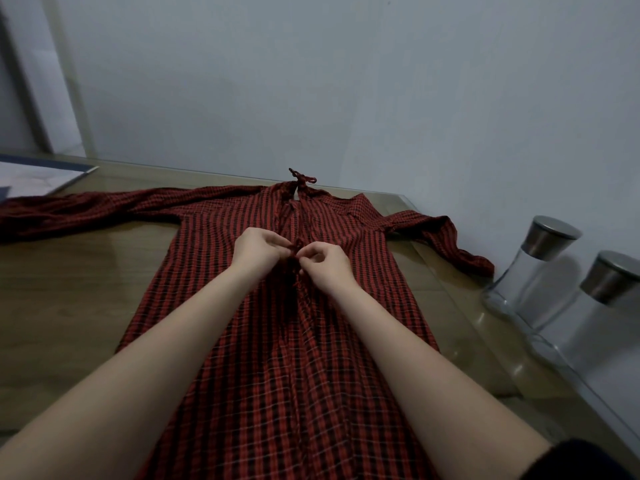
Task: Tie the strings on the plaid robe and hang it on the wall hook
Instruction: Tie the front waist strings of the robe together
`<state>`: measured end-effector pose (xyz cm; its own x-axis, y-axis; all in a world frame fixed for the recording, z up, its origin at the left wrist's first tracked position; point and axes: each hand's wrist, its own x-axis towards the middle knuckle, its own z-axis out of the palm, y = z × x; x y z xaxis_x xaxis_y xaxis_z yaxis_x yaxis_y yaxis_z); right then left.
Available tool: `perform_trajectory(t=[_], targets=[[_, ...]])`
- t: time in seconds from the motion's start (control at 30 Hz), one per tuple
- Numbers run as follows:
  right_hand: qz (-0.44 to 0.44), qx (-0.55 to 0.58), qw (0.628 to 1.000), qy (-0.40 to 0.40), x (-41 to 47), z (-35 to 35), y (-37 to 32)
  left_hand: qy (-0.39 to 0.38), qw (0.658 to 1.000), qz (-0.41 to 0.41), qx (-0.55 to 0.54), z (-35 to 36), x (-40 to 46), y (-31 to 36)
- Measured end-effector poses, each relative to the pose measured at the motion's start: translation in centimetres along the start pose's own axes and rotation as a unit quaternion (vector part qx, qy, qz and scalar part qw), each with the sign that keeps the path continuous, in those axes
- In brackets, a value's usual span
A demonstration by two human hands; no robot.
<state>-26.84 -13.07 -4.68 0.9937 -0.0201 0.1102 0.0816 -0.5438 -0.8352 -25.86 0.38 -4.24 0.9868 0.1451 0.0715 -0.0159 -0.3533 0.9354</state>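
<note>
— At the middle of the frame, what are the hands doing?
— Both meet over the robe's front seam. The left hand and right hand pinch the strings between them, fingers curled tight on the cloth.

— And the robe itself?
— Spread flat on the counter, front up, running from the bottom edge toward the wall. One sleeve stretches off to the left edge; the other is bunched at right, against the wall.

— Anything tied?
— At the collar, upper centre, a knot sits done, its ends poking up. The middle pair is in the fingers; I cannot tell how far that knot has got.

— What else is about?
— Two glass jars with metal lids at right, standing close together by the wall. Some papers at the far left of the counter, well apart from the hands.
</note>
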Motion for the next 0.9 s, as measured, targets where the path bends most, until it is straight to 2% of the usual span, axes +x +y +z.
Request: perform_trajectory(t=[0.1, 0.23, 0.37, 0.57, 0.7, 0.83, 0.9], targets=[[-0.044, -0.077, 0.996, 0.0, 0.0, -0.2, 0.1, -0.005, 0.999, -0.031, -0.029, 0.0, 0.3, -0.5], [-0.065, -0.121, 0.991, 0.0, -0.1, -0.1, 0.5, -0.028, 0.995, -0.073, -0.054, 0.1, 0.4, -0.8], [-0.037, -0.091, 0.995, -0.015, 0.3, 0.2, 1.0, -0.056, 0.985, -0.125, -0.1, 0.1, 0.4, -1.2], [-0.013, -0.053, 0.996, -0.066, 0.6, 0.7, 1.8, -0.07, 0.977, -0.166, -0.113, -0.2, 1.2, -2.1], [0.022, -0.02, 0.992, -0.121, 0.6, 0.8, 2.0, -0.059, 0.984, -0.145, -0.085, 0.1, 1.5, -2.5], [0.026, 0.001, 0.998, -0.049, 1.1, 1.1, 1.8, -0.066, 0.989, -0.108, -0.08, 0.7, 1.6, -3.0], [0.024, 0.01, 0.999, -0.047, 1.4, 1.1, 1.9, -0.078, 0.991, -0.089, -0.067, 0.7, 1.5, -3.2]])
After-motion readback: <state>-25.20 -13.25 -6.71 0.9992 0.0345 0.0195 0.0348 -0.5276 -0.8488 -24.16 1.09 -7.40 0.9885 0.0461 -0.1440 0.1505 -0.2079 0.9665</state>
